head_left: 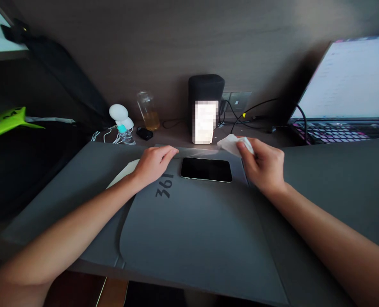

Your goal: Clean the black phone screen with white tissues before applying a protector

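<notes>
A black phone (pixel 206 169) lies screen-up on a grey mat (pixel 192 230) printed with "361". My left hand (pixel 153 163) rests on the mat just left of the phone, fingers stretched toward its top left corner, holding nothing. My right hand (pixel 262 164) hovers right of the phone, fingers pinched on a crumpled white wipe (pixel 231 143). A pale sheet (pixel 125 172) shows from under my left wrist.
At the back stand a black speaker (pixel 206 91) with a blurred white card, a glass jar of amber liquid (pixel 148 111), a white mushroom-shaped lamp (pixel 120 116), a small black item (pixel 144 133) and cables. An open laptop (pixel 343 98) sits right. A green object (pixel 7 121) lies left.
</notes>
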Demonstrator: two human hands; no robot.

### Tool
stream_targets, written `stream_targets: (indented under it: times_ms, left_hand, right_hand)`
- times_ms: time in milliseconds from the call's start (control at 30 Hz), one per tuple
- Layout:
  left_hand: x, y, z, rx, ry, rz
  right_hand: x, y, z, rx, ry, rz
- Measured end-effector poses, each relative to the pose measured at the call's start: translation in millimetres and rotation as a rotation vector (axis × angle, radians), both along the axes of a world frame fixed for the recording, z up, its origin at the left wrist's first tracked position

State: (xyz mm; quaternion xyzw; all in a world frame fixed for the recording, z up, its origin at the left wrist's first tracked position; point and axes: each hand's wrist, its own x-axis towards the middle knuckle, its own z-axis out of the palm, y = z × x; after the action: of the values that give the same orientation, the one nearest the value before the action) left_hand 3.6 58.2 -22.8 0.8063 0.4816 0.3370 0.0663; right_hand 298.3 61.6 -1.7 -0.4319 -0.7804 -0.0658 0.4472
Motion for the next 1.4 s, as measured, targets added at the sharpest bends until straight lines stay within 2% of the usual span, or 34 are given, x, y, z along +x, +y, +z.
stream_targets:
  times_ms: [67, 167, 233, 433, 733, 867, 967, 1067, 1200, 1400]
  left_hand:
    - [-4.3, 4.3, 0.8, -0.027, -0.137, 0.058]
    - [-12.8, 11.9, 0.8, -0.056, -0.275, 0.139]
    - [-19.2, 16.7, 0.7, -0.052, -0.296, 0.200]
    - [-31.1, 24.4, 1.0, -0.162, -0.405, 0.258]
    - [-33.1, 23.8, 2.3, -0.138, -0.071, 0.376]
    - [-30.3, 21.5, 2.3, -0.182, 0.119, 0.396]
    - [-26.9, 18.1, 2.7, -0.159, 0.184, 0.400]
    - [-21.6, 12.8, 2.0, -0.106, 0.214, 0.365]
    - [-11.5, 8.0, -4.4, -0.043, 0.252, 0.263]
    - [-4.2, 15.0, -16.4, -0.073, 0.286, 0.217]
  right_hand:
    - [1.2, 1.2, -1.0, 0.073, 0.074, -0.048]
    - [-0.3, 2.6, -3.9, 0.081, 0.041, -0.006]
    - [-2.8, 3.1, -6.1, 0.024, -0.068, 0.087]
    - [-9.4, 4.9, -11.3, -0.198, -0.405, 0.387]
    - [-17.4, -0.7, -14.8, -0.270, -0.618, 0.589]
    - [-19.7, -4.5, -11.4, -0.312, -0.616, 0.648]
    - [-16.3, -2.7, -5.8, -0.386, -0.563, 0.693]
    - [-15.8, -0.6, -4.4, -0.413, -0.524, 0.676]
    - [-26.5, -3.2, -12.0, -0.355, -0.582, 0.651]
    - [-38.3, -6.4, -19.7, -0.303, -0.601, 0.646]
